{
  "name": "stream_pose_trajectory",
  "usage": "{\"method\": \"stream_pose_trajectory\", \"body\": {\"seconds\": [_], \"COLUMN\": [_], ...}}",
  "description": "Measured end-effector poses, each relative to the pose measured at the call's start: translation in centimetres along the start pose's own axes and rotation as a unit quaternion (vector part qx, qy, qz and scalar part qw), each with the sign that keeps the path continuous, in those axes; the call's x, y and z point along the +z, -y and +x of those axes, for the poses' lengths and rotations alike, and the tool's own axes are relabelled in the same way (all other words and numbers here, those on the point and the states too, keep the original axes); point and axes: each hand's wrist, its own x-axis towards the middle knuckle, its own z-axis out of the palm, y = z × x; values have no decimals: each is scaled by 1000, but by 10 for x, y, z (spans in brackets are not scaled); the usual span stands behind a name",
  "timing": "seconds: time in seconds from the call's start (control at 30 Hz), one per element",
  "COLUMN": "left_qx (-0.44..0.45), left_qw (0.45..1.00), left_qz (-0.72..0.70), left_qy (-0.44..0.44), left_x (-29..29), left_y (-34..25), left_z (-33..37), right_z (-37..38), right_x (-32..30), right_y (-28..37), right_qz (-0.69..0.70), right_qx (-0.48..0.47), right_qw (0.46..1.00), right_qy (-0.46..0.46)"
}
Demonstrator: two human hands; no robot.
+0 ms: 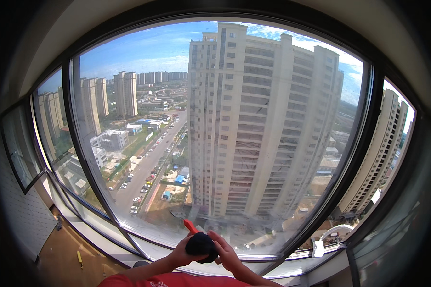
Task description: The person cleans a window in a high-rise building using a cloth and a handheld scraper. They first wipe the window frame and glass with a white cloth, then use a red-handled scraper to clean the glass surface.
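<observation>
A black, rounded, cloth-like bundle (201, 245) is held between my two hands in front of my red top, low in the head view. My left hand (179, 255) grips its left side with closed fingers. On its right side, my right hand (226, 252) presses with its fingers together. From behind the bundle an orange-red handle (190, 226) points up and left, with a thin dark tip toward the window glass. How the handle meets the bundle is hidden, and its kind cannot be made out.
A large dark-framed window (143, 210) with smears on its glass stands before me. On the right sill is a white object (318, 248) with a curved white cord. A yellow tool (80, 258) lies on the wooden floor at left. Side panes stand open at both sides.
</observation>
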Motion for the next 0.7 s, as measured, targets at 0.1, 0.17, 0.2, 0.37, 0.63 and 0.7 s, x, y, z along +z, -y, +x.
{"method": "stream_pose_trajectory", "body": {"seconds": [0.1, 0.17, 0.2, 0.37, 0.63, 0.7], "left_qx": [46, 37, 65, 203, 274, 261], "left_qw": [997, 996, 992, 959, 942, 956], "left_qz": [44, 55, 77, 164, 84, 56], "left_qy": [45, 60, 75, 110, 174, 125], "left_x": [-7, -6, -6, -16, -56, -67], "left_y": [-1, -10, -16, -41, -69, -67], "left_z": [2, 3, 6, 11, 6, -3], "right_z": [-3, 5, 11, 25, 32, 39], "right_x": [3, 1, -1, -10, -35, -47], "right_y": [12, 12, 16, 15, 58, 129], "right_qz": [137, 108, 51, 80, 304, 259], "right_qx": [50, 12, -32, -42, 78, -112], "right_qw": [984, 983, 983, 962, 949, 959], "right_qy": [101, 151, 176, 257, 33, -32]}}
